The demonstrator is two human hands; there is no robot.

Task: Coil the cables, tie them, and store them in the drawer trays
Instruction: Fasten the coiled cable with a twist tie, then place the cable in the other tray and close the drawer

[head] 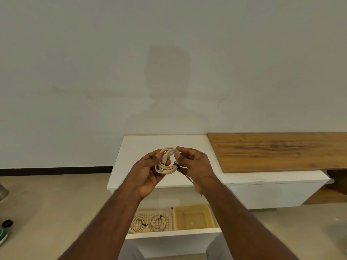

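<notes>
A cream coiled cable (166, 168) hangs in the air above the white cabinet top (131, 162), held between both hands. My left hand (148, 173) grips the coil's left side near its connector. My right hand (195, 166) pinches the coil's right side, where a black tie (185, 173) wraps it and trails down along my wrist. Below, the open drawer (172, 234) holds a white lattice tray (167, 214) with two tied cream coils (138, 223) (158, 221), and an empty yellow tray (193, 216) on its right.
A wooden board (277, 151) lies across the cabinet top and a lower white unit (272, 192) to the right. A green-and-white object (2, 234) and a black item (7, 223) lie on the floor at the far left. The wall stands behind.
</notes>
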